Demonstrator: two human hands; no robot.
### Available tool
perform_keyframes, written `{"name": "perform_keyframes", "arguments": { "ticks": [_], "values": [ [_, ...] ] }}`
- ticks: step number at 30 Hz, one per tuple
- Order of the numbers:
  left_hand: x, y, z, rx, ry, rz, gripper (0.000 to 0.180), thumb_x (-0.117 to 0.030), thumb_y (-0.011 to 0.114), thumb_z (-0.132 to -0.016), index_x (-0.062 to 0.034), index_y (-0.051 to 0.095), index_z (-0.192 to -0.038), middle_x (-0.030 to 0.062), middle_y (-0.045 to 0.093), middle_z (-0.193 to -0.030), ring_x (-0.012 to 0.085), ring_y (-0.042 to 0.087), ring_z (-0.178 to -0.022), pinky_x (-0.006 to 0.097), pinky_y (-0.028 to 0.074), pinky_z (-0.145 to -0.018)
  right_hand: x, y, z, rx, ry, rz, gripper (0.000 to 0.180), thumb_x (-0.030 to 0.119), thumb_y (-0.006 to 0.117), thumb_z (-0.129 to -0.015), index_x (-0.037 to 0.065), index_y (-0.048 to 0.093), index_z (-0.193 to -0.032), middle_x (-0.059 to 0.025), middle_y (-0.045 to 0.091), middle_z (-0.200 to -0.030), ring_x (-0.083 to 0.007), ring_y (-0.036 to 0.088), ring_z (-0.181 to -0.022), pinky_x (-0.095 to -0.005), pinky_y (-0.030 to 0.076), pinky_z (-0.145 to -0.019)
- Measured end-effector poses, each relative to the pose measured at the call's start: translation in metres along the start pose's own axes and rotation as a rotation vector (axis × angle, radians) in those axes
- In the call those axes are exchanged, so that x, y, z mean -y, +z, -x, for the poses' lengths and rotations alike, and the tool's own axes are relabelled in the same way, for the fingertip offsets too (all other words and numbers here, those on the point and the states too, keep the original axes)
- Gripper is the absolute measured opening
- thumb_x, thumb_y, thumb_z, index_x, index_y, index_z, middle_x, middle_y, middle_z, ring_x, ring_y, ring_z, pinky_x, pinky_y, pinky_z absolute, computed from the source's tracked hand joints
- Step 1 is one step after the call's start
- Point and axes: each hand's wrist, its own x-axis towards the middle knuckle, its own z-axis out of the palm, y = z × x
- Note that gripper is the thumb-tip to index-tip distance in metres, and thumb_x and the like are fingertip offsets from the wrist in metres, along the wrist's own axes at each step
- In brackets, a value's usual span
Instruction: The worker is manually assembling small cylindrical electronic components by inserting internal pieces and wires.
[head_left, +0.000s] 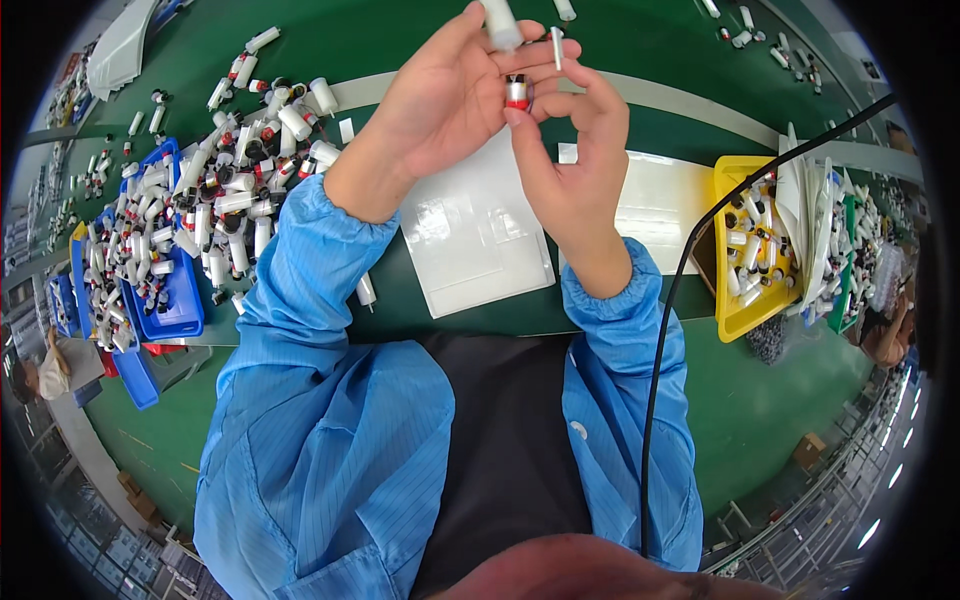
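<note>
My left hand (435, 105) is raised palm up above the table. Its thumb and fingers hold a white plastic cylinder (501, 26) near the top edge. My right hand (580, 170) faces it, with the thumb at the red end of a small cylindrical part (517, 92) with a silvery-white middle and a black top. The part sits between my two hands, gripped by the right fingers. A thin white strip (557, 48) stands at the tip of my right index finger. Below lies a glossy white sheet (470, 240) on the green table.
A large heap of white cylinders with red and black ends (240, 170) spreads at the left, around a blue bin (185, 300). At the right stands a yellow bin (732, 325) with similar parts. A second white sheet (650, 215) lies beside it. A black cable (685, 255) crosses the right side.
</note>
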Motion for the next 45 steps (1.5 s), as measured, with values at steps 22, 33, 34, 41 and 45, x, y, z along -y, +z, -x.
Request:
{"name": "perform_keyframes", "arguments": {
  "ticks": [22, 33, 34, 41, 45],
  "values": [
    [0.002, -0.017, -0.005, 0.17, 0.183, -0.638, 0.047, 0.007, 0.055, -0.098, 0.0012, 0.041, -0.142, 0.0137, 0.065, -0.119, 0.0174, 0.065, -0.106, 0.031, 0.052, -0.093, -0.016, -0.038, -0.021, 0.04, 0.452, -0.721, 0.01, 0.004, 0.065, -0.094, -0.003, 0.067, -0.102, -0.009, 0.07, -0.086, -0.012, 0.065, -0.075, -0.0254, 0.053, -0.07],
    [0.003, -0.011, -0.002, 0.171, 0.145, -0.882, 0.047, 0.009, 0.051, -0.098, 0.002, 0.039, -0.142, 0.0112, 0.064, -0.113, 0.0163, 0.064, -0.102, 0.03, 0.051, -0.092, -0.014, -0.035, -0.023, 0.116, 0.605, -0.623, 0.012, 0.005, 0.069, -0.091, -0.003, 0.069, -0.099, -0.008, 0.069, -0.079, -0.0102, 0.064, -0.066, -0.0225, 0.051, -0.058],
    [0.004, -0.01, -0.003, 0.162, 0.141, -0.872, 0.047, 0.009, 0.051, -0.098, 0.0018, 0.039, -0.142, 0.0106, 0.065, -0.112, 0.0161, 0.064, -0.102, 0.03, 0.051, -0.092, -0.014, -0.035, -0.022, 0.094, 0.605, -0.584, 0.012, 0.005, 0.069, -0.091, -0.003, 0.069, -0.099, -0.0079, 0.069, -0.079, -0.0099, 0.064, -0.066, -0.0221, 0.051, -0.058],
    [0.004, -0.002, 0.004, 0.083, 0.208, -0.991, 0.047, 0.002, 0.057, -0.098, 0.0017, 0.044, -0.144, 0.0129, 0.067, -0.12, 0.0179, 0.065, -0.109, 0.032, 0.052, -0.097, -0.008, -0.029, -0.02, 0.026, 0.605, -0.469, 0.013, 0.006, 0.071, -0.089, -0.004, 0.069, -0.098, -0.008, 0.07, -0.082, -0.009, 0.066, -0.071, -0.0214, 0.053, -0.059],
    [0.001, -0.012, 0.003, 0.07, 0.208, -1.081, 0.046, 0.0, 0.056, -0.099, 0.0005, 0.047, -0.144, 0.0154, 0.065, -0.126, 0.0193, 0.065, -0.115, 0.033, 0.051, -0.101, -0.003, -0.031, -0.021, 0.019, 0.602, -0.407, 0.014, 0.007, 0.074, -0.088, -0.004, 0.069, -0.096, -0.008, 0.071, -0.084, -0.0087, 0.066, -0.074, -0.0213, 0.053, -0.061]
  ]
}}
